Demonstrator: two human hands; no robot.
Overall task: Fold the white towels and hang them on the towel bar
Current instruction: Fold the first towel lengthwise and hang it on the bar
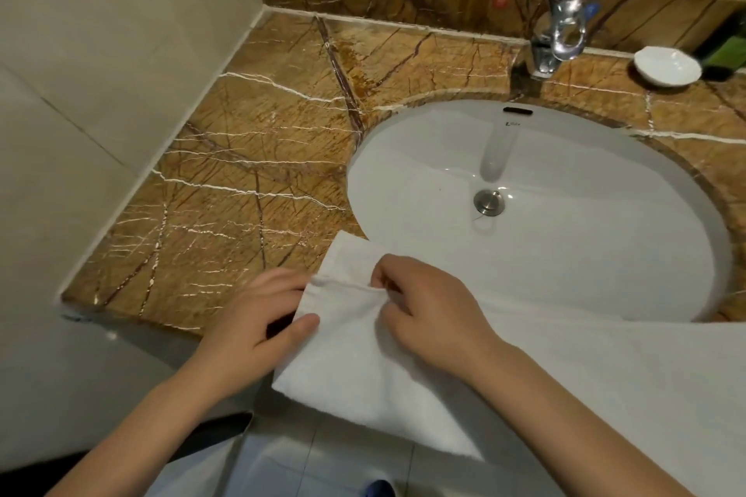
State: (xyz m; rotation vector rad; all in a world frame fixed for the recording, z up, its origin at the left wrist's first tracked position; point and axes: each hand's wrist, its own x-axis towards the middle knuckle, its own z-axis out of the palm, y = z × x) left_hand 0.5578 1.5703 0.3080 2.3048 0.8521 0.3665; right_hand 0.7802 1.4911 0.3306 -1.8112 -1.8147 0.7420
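Note:
A white towel (585,367) lies across the front edge of the brown marble counter (242,157) and over the near rim of the sink, its folded left end hanging off toward me. My left hand (258,319) grips that left end, thumb on top and fingers under the hem. My right hand (424,307) pinches the hemmed edge beside it with curled fingers. No towel bar is in view.
The white oval sink (545,214) with a metal drain fills the middle right. A chrome faucet (559,36) stands behind it, with a white soap dish (666,67) and a dark green bottle (722,52) at the far right. A tiled wall (101,52) bounds the counter's left side.

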